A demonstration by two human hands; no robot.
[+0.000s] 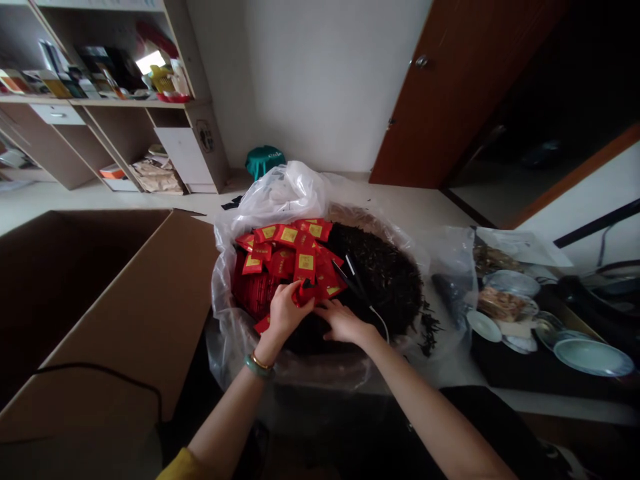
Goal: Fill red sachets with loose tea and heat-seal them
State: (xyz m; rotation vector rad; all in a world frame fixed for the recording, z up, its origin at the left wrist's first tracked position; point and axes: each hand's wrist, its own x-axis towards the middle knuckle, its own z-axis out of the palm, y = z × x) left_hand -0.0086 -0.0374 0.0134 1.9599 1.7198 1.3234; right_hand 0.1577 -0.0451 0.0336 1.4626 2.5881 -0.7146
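My left hand (286, 312) is closed around a small red packet (303, 293), whose top shows a dark opening. Beside it my right hand (343, 322) reaches low over dark dried leaves, fingers stretched out and apart, their tips close to the packet. Whether those fingertips touch a few leaves is too small to tell. More red packets with yellow labels (305, 261) lie heaped just beyond my hands, on the left part of a round, plastic-lined container (367, 217). Dark, twisted dried leaves (395, 273) that look like tea fill its right part.
A slim black-and-white tool (356, 273) with a pale cord rests on the leaves. At left stands an open cardboard box (175, 280). Clear plastic liner (285, 190) bunches along the far rim. Pale bowls (593, 357) and a bag (505, 303) sit at right.
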